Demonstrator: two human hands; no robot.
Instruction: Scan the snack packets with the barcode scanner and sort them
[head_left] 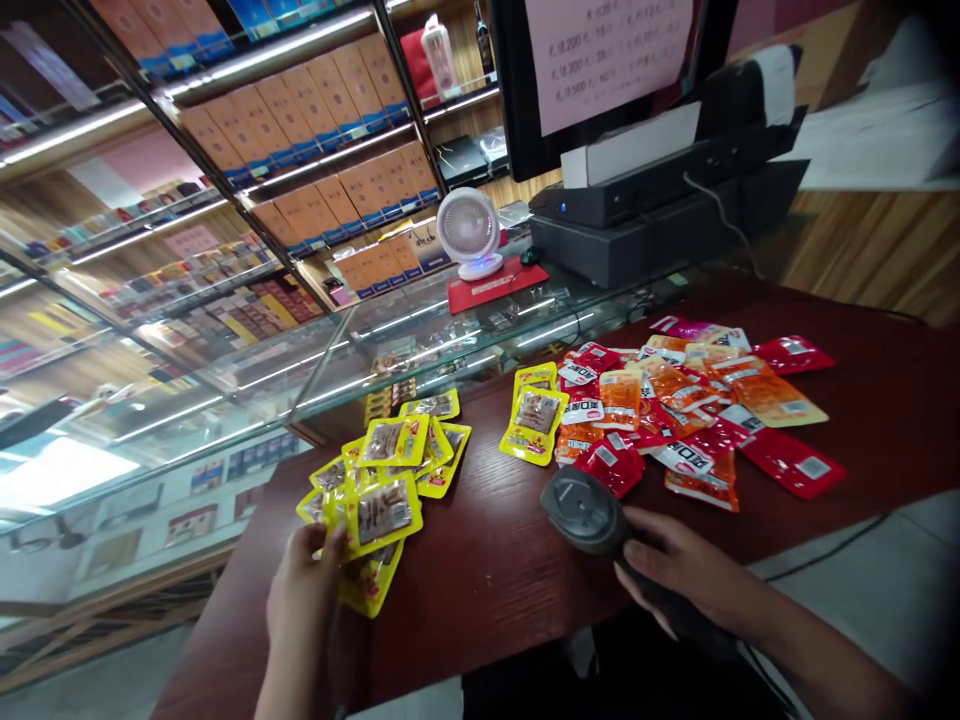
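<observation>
My left hand [311, 570] is at the near left of a pile of yellow snack packets [442, 460]. Its fingers pinch the left edge of the top yellow snack packet [384, 512], which has a clear window with brown contents; blur softens the fingertips. In my right hand [675, 560] is a dark grey barcode scanner [581, 508], its head over the table and pointing left. Just beyond the scanner lies a mixed heap of red snack packets [611, 463] and orange snack packets [679, 385]. A few yellow packets [535, 413] lie against the heap's left side.
The dark red table [465, 590] meets a glass display counter [330, 385]. Behind stand a small white fan [469, 235] on a red mat, a monitor with a pink paper sign [607, 60] and a black printer-like machine [645, 220]. Shelves of boxes [300, 110] line the wall.
</observation>
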